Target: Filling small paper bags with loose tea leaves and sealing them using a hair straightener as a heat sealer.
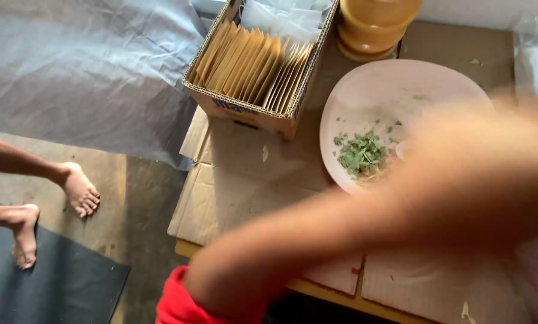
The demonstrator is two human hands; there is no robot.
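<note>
Far left of the fingers, two bare feet (pixel 80 189) of a person rest on the floor beside a dark mat (pixel 53 288), with a grey sheet (pixel 89 78) spread above them. Nearer, but well apart from the fingers, an open cardboard box (pixel 245 111) holds a row of tan paper envelopes (pixel 251 63) on edge, with clear bags (pixel 281 18) behind them. None of the envelopes is out of the box.

The box stands on a surface (pixel 239 186) covered with flattened cardboard, where a few green flakes lie loose. A pale round plate (pixel 389 90) sits just left of and under the fingers. It carries a small heap of crumbled green leaves (pixel 360 155), and most of it is bare. By that, little leaf seems left on the plate. An orange container (pixel 377 24) stands behind it.

A bare arm (pixel 341 228) with a red sleeve (pixel 179 306) sweeps across, probably the left. Its hand (pixel 491 168) is smeared by motion over the plate's right side. Whether the fingers are apart, together or holding anything cannot be told. The other hand is out of view. Crumpled plastic (pixel 536 66) at the right edge is cut off.
</note>
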